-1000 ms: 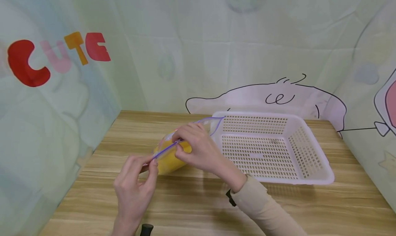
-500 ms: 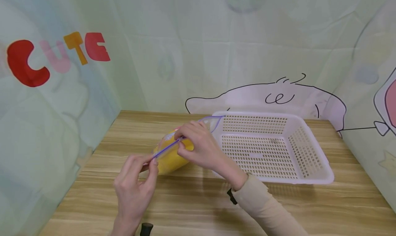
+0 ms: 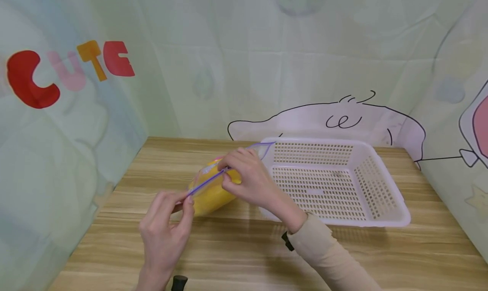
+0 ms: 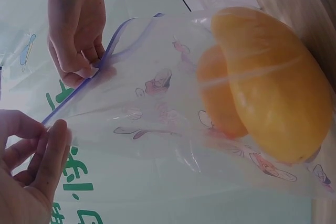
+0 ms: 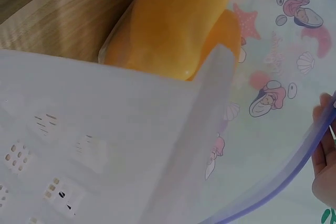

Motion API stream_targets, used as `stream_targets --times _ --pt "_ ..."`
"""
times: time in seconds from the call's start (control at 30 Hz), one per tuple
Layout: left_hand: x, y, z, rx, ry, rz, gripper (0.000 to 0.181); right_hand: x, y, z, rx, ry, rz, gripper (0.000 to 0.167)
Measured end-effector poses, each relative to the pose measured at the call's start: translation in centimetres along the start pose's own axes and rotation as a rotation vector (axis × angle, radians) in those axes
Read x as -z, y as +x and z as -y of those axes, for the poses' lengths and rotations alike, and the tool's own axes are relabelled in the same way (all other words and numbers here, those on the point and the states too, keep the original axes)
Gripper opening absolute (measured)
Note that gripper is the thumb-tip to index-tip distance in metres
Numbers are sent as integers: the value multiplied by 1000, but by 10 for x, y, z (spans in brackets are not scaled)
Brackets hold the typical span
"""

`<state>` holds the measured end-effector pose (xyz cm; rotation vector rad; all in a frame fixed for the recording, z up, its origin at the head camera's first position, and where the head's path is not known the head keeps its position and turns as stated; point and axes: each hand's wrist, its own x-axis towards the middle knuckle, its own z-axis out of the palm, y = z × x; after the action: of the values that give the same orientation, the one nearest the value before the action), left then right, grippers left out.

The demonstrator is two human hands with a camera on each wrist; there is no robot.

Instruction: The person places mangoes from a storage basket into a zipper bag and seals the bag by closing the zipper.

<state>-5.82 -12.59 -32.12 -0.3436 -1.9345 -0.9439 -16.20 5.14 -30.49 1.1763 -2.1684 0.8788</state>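
A clear zip bag printed with small sea-shell pictures has a purple zip strip along its mouth. Inside are a large yellow mango-shaped fruit and a rounder orange fruit behind it. My left hand pinches the near left end of the strip between thumb and fingers. Farther along, my right hand pinches the strip too; its fingertips hide whether a slider is there. Between the hands the strip runs straight as one line. Beyond the right hand the mouth gapes in two purple edges.
A white perforated plastic basket stands right of the bag, whose far corner reaches the basket's back left rim. Wood-grain table lies beneath. A printed curtain rises behind and at both sides.
My right hand has slid a little to the right along the zip, and the straight stretch between the hands has grown longer. My left hand stays in place.
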Motion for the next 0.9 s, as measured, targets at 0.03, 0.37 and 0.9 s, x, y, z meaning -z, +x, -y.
stream_targets --times 0.03,0.37,0.9 --pt "0 0 0 0 1 2 9 0 0 0 -1 -1 0 14" --pt "1 0 1 -14 -13 -3 10 2 -1 -1 -21 -4 2 13" --pt "1 0 3 -37 -24 -35 11 4 -2 -6 -31 -3 0 13"
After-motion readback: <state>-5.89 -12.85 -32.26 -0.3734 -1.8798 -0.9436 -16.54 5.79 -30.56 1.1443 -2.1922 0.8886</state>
